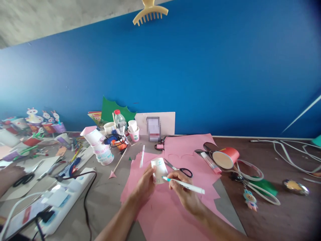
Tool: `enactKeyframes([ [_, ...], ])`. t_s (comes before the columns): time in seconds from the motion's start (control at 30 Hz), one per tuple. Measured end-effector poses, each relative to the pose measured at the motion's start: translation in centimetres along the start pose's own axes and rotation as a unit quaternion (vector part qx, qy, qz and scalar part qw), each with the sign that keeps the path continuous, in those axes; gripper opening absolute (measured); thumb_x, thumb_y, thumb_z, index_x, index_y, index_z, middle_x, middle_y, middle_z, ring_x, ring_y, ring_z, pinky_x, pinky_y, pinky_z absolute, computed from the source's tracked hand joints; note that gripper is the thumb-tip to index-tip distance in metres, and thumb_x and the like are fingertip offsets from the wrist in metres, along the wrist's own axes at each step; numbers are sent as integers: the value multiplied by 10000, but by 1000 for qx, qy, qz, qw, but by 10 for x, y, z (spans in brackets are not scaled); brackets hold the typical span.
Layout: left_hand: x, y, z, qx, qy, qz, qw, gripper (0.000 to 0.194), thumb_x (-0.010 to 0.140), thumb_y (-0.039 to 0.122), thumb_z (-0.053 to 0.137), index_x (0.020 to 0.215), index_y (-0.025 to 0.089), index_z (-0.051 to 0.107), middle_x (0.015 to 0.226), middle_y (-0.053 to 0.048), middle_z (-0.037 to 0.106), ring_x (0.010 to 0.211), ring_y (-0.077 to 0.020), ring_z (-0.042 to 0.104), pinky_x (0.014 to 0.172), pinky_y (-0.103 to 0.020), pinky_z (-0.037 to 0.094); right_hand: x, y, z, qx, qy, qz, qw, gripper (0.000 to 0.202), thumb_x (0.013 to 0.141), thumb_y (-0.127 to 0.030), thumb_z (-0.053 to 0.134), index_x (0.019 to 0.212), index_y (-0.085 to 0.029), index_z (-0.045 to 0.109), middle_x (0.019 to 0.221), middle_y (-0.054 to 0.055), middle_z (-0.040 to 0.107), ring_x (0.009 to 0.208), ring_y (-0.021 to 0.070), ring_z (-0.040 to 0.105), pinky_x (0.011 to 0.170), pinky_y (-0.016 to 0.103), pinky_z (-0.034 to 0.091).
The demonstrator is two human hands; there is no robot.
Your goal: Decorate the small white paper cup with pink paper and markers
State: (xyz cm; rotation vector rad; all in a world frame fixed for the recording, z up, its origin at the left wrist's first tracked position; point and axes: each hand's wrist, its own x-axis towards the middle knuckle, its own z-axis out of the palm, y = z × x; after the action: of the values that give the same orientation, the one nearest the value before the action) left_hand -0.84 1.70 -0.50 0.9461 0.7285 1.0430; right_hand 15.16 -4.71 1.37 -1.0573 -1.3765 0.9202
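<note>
My left hand [145, 182] grips a small white paper cup [157, 167] by its left side, over pink paper. Teal marks show near the cup's upper end and fainter marks lower down. Between the fingers of my right hand [184, 192] is a white marker [189, 186] with a teal tip, which is at the cup's right side; whether it touches the surface I cannot tell. Black-handled scissors [186, 172] lie just beyond my right hand on the pink paper [163, 217]. A white pen [142, 156] lies beyond my left hand.
Left stand stacked decorated cups [104, 154], a plastic bottle [120, 120] and a white power strip [67, 201] with cables. Another person's hand [11, 177] is at far left near scissors [23, 180]. Right lie a red paper cup [227, 157] and white cables [288, 150].
</note>
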Motion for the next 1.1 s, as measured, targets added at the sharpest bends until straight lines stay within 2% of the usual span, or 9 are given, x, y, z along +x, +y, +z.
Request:
enactKeyframes([
  [0.1, 0, 1, 2, -31, -27, -20, 999, 224, 875, 420, 623, 835, 200, 603, 682, 17, 506, 626, -140, 446, 615, -272, 377, -1, 3, 2, -2, 4, 9, 1000, 206, 914, -397, 523, 845, -227, 615, 631, -18, 542, 544, 148, 467, 501, 257, 389],
  [0.37, 0, -1, -1, -34, -41, -11, 999, 231, 894, 419, 618, 892, 188, 629, 714, 14, 515, 644, -134, 450, 616, -259, 398, -3, 7, 3, -10, 10, 1, 1000, 248, 927, -421, 498, 841, -212, 602, 628, -17, 521, 528, 140, 419, 490, 260, 336],
  [0.57, 1, -1, 0, -39, -26, -13, 999, 220, 862, 412, 661, 817, 201, 617, 673, 18, 471, 630, -138, 418, 592, -259, 375, -2, 4, 4, -22, 11, -7, 1000, 256, 929, -427, 502, 825, -216, 603, 608, -20, 511, 516, 138, 413, 482, 256, 333],
  [0.77, -1, 2, 2, -38, -29, -17, 999, 232, 853, 417, 668, 844, 189, 628, 683, 18, 491, 629, -133, 423, 591, -251, 359, -3, 3, 4, -19, -3, -10, 1000, 234, 934, -419, 498, 845, -218, 582, 604, -38, 478, 489, 122, 363, 459, 243, 301],
  [1.1, 0, 3, 4, -56, -32, -21, 998, 268, 836, 424, 701, 891, 167, 644, 688, 25, 503, 616, -113, 450, 609, -239, 390, -4, 4, 5, -34, 7, -25, 999, 222, 945, -382, 481, 856, -212, 591, 619, -29, 501, 495, 119, 383, 461, 241, 319],
])
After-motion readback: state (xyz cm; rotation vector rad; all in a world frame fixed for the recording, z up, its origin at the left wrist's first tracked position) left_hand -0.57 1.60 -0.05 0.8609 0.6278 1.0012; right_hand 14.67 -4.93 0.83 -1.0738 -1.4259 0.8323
